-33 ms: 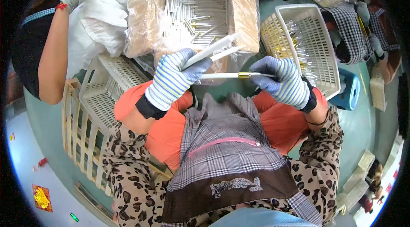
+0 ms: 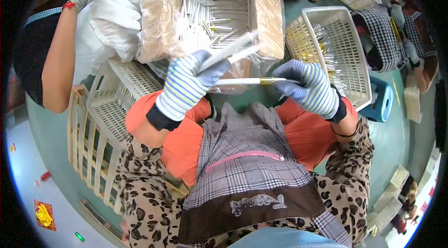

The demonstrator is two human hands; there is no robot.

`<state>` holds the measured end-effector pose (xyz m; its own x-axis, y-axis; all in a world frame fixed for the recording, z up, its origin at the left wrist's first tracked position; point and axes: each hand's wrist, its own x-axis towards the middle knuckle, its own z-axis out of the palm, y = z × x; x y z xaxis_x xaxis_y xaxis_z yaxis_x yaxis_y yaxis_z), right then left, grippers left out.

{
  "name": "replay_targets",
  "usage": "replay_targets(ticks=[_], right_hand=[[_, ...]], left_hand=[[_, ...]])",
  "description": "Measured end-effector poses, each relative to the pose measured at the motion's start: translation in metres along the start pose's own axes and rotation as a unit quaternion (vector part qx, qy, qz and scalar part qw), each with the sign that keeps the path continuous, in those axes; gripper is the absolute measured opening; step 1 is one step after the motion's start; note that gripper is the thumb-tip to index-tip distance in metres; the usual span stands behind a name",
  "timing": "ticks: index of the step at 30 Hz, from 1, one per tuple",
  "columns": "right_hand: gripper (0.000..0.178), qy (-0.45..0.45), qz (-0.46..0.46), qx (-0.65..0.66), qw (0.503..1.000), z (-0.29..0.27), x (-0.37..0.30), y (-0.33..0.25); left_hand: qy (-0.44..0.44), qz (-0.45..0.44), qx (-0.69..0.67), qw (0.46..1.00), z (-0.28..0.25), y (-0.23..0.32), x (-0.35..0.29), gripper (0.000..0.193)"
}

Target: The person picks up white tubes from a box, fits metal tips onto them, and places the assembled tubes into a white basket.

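Observation:
My left hand, in a blue-and-white striped glove, is closed around several slim white rods, which point up and to the right and look slightly blurred. A single white rod with a gold band runs level from under those fingers toward my right hand. My right hand, gloved alike, has its thumb and fingers pinched on the thin end beyond the band; the fingers partly hide that end. Just ahead, a plastic-lined cardboard box holds many white rods, some with gold ends.
To the right, a cream plastic basket holds gold-banded pieces with clear ends, beside a blue stool. Another basket stands at my left by a wooden slatted frame. A co-worker's arm reaches over white cloth; another person works far right.
My left hand has shifted slightly left and down, and the bundle of rods in it has moved with it. My right hand stays almost still on the banded rod.

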<state>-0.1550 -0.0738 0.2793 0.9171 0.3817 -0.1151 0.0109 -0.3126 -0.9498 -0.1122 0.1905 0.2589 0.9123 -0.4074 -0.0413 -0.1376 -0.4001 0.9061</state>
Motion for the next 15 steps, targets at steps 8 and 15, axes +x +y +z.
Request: replay_targets(ticks=[8, 15], right_hand=[[0.027, 0.027, -0.164, -0.252, 0.953, -0.052, 0.134, 0.048], [0.022, -0.147, -0.047, -0.366, 0.918, 0.067, 0.253, 0.13]], left_hand=[[0.233, -0.049, -0.149, 0.96, -0.04, 0.033, 0.005, 0.025], [0.275, 0.044, -0.142, 0.95, -0.035, 0.027, 0.001, 0.019]])
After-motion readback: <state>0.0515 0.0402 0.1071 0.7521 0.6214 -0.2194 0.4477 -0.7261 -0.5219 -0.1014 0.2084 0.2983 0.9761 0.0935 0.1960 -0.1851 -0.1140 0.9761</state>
